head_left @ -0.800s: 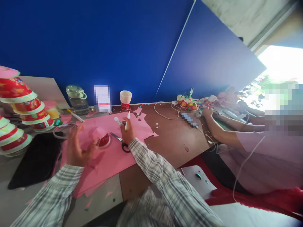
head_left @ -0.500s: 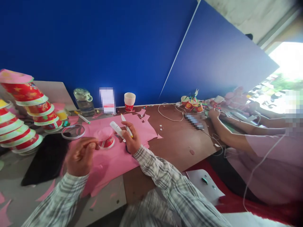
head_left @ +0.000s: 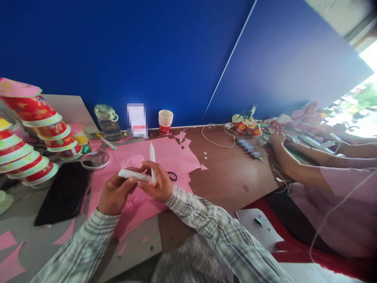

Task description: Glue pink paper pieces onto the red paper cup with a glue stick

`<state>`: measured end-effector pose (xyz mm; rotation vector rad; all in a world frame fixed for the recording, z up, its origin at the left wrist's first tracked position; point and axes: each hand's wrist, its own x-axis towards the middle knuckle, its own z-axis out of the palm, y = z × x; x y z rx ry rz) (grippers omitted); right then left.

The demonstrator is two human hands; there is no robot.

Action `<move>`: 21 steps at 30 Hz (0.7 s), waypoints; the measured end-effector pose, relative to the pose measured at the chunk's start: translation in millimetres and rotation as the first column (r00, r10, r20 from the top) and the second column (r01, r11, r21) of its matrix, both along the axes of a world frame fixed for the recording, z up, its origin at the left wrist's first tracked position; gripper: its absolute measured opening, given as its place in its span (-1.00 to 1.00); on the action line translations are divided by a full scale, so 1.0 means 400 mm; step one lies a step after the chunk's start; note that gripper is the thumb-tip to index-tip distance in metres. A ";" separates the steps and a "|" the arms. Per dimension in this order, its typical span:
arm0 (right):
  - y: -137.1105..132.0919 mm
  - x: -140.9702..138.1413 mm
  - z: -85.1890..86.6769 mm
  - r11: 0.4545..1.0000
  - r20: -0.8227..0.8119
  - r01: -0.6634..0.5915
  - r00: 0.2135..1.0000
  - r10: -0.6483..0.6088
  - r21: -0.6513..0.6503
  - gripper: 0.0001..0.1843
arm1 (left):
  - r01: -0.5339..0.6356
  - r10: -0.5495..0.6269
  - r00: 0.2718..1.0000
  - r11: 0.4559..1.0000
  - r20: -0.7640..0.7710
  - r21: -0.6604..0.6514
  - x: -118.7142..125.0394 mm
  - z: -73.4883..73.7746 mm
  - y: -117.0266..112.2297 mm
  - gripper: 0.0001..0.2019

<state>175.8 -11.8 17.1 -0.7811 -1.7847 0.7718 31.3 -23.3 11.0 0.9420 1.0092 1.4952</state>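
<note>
My two hands meet over a large pink paper sheet (head_left: 173, 155) on the brown table. My right hand (head_left: 157, 184) is closed around a white marker (head_left: 152, 159) that points up and away, and it also grips one end of a white glue stick (head_left: 134, 175). My left hand (head_left: 115, 193) pinches the other end of the glue stick, which lies level between both hands. Black scissors (head_left: 172, 176) lie on the paper just right of my right hand, partly hidden.
Stacks of red and white paper cups (head_left: 35, 137) stand at the left. A black pouch (head_left: 63, 194), a tape ring (head_left: 95, 160), a jar (head_left: 107, 122) and a single cup (head_left: 165, 122) lie near. Another person's arms (head_left: 294, 165) work at the right among cables.
My left hand rose from the pink paper and closed on the glue stick held by my right hand. The red cup that stood between my hands is hidden now. The view shifted.
</note>
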 end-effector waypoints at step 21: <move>0.001 0.017 0.011 0.996 0.102 -0.049 0.993 0.056 -0.069 -0.60 | -0.001 0.001 0.996 1.000 0.094 0.000 -0.008 0.015 -0.002 -0.67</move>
